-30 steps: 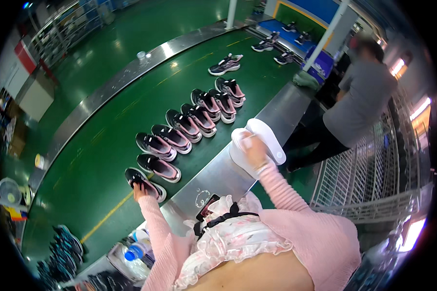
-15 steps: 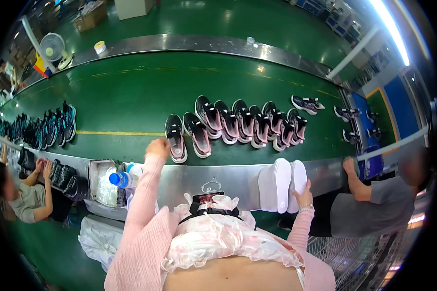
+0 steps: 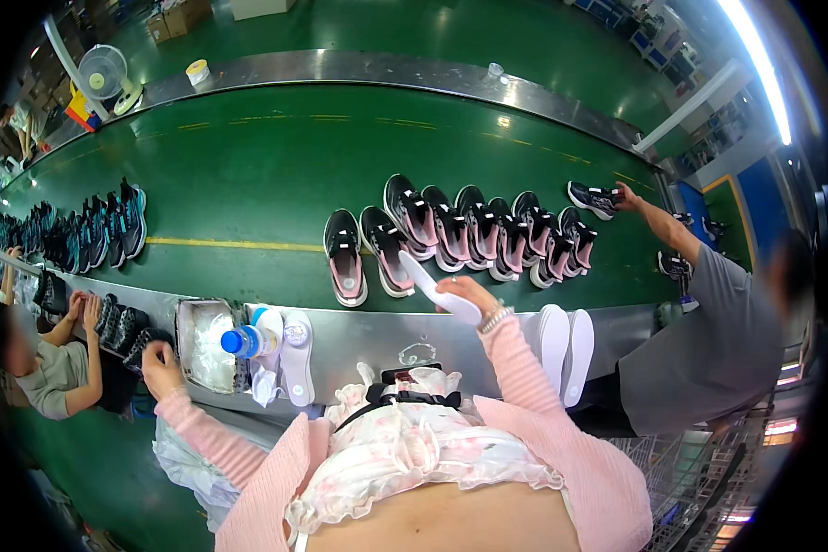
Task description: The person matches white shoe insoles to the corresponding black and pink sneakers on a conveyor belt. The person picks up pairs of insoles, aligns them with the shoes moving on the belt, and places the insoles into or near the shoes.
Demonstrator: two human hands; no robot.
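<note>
My right hand (image 3: 467, 296) grips a white insole (image 3: 432, 290) by one end, its other end close to the opening of a black shoe with pink lining (image 3: 386, 248). To its left stands another such shoe (image 3: 345, 258). My left hand (image 3: 163, 370) is by the near left corner of a box of clear plastic film (image 3: 201, 345). Its fingers are curled together, and whatever may be between them is too small to make out. More white insoles stand stacked (image 3: 552, 340) at the right on the metal ledge (image 3: 368, 345).
A blue-capped bottle (image 3: 240, 342) and pale insoles (image 3: 296, 373) lie right of the box. Several black-and-pink shoes (image 3: 497, 235) line the green belt (image 3: 248, 175); dark teal shoes (image 3: 110, 230) stand far left. A co-worker at right (image 3: 699, 350) touches a lone shoe (image 3: 593, 198); another person sits left (image 3: 55, 368).
My right hand has carried an insole from the stack toward the shoes. My left hand has moved from the leftmost pink-lined shoe back to the box. The right co-worker has reached to a shoe.
</note>
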